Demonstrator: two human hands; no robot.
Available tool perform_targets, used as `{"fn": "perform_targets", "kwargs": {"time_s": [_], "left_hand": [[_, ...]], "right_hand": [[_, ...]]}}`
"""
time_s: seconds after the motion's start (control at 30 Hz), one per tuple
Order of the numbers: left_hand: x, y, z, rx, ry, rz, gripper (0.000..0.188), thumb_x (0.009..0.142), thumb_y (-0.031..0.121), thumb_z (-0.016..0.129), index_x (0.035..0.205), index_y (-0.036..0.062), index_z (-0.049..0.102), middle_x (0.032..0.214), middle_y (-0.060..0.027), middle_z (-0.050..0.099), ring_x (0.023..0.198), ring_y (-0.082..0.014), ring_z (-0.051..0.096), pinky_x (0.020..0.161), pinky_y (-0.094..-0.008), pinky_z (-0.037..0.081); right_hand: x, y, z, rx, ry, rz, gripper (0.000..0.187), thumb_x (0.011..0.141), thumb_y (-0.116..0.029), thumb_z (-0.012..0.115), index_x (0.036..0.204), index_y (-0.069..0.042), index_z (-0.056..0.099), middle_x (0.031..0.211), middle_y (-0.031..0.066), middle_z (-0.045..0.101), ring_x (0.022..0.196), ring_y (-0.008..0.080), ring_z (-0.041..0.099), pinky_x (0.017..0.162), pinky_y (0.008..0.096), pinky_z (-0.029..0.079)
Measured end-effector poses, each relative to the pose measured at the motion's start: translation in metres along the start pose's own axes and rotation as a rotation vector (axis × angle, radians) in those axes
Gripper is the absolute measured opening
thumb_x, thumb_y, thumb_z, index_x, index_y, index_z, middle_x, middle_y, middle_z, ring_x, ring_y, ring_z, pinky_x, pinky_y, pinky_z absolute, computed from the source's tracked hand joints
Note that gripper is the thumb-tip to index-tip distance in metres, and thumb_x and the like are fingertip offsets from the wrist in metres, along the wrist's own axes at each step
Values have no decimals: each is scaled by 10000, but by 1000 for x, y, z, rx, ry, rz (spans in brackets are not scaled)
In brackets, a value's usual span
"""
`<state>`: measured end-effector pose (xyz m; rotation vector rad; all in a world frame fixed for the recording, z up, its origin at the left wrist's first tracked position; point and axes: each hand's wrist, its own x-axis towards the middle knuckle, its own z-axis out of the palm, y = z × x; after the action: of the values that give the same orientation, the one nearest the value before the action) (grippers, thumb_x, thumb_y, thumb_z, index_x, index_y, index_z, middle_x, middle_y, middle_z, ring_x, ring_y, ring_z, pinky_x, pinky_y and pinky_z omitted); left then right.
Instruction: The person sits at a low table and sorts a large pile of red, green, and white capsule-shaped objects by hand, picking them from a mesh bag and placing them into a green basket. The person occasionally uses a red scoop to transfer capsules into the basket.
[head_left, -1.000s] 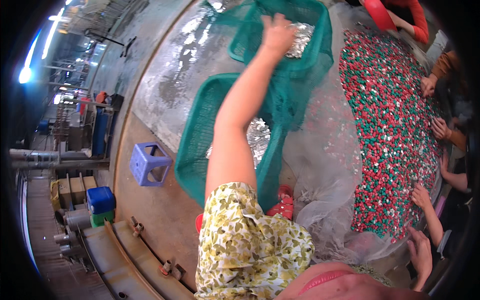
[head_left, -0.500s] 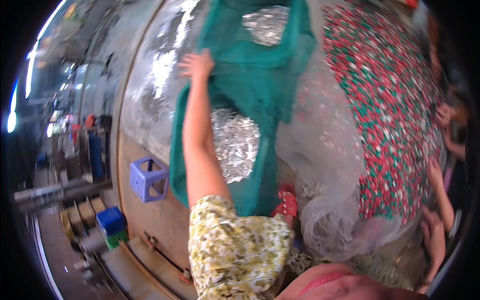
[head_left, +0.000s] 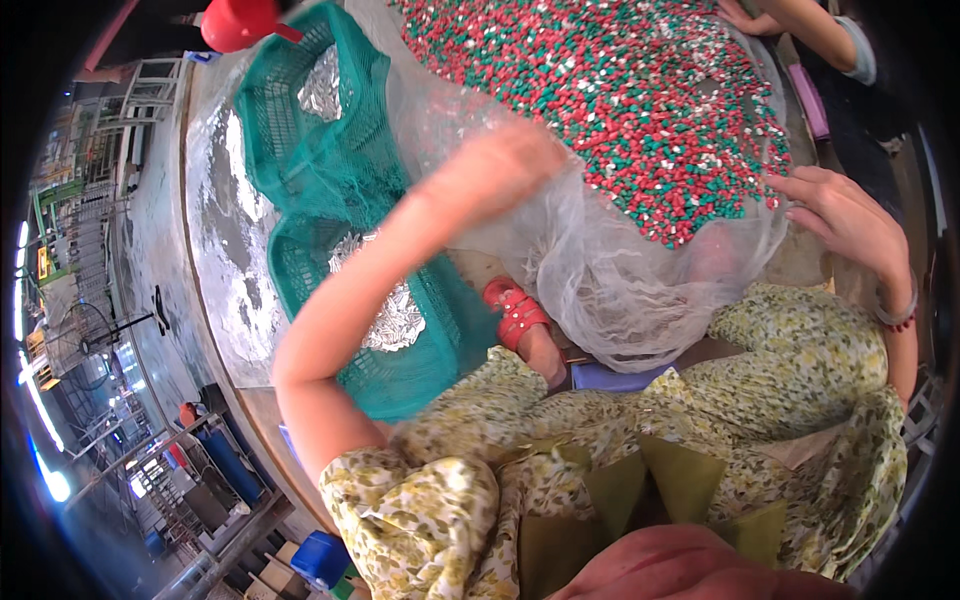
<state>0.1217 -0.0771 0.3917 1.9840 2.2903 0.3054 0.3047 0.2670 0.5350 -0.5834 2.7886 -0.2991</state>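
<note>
My left hand [head_left: 510, 165], smeared by motion, hangs over the edge of a sheer whitish net [head_left: 605, 290]. Its fingers are too blurred to read. Spread over the net lies a wide heap of small red, green and white pieces [head_left: 620, 110]. At the heap's right edge, my right hand [head_left: 845, 220] is palm down with its fingers stretched out, the fingertips near the pieces. To the left stand two green plastic baskets, a near one [head_left: 290, 255] and a far one [head_left: 265, 110], both draped with green mesh. Shiny silvery pieces [head_left: 395, 320] lie in the near basket, with more silvery pieces [head_left: 322, 85] in the far one.
Another person's hand [head_left: 752, 18] touches the heap's far right edge. A red plastic vessel [head_left: 235, 25] appears at the far left. My foot in a red sandal [head_left: 520, 318] rests between net and near basket. A purple stool [head_left: 615, 378] shows partly beneath me.
My left hand has moved from the baskets' left side rightward to the net's edge. The view has turned, and the red vessel has come into sight. My right hand stays by the heap's edge.
</note>
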Motion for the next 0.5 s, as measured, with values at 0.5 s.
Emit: {"fn": "perform_targets", "kwargs": {"time_s": [0.5], "left_hand": [[76,275,145,-251,-424,-353,1004,709,370,697,1445,77,81,1089,-195,543,1034,-323,528,941,-593,320]], "right_hand": [[-144,242,363,1327,720,1527,855,797,-555,573,1393,-50,226,1162,148,532,884,299,597,670,422,524]]}}
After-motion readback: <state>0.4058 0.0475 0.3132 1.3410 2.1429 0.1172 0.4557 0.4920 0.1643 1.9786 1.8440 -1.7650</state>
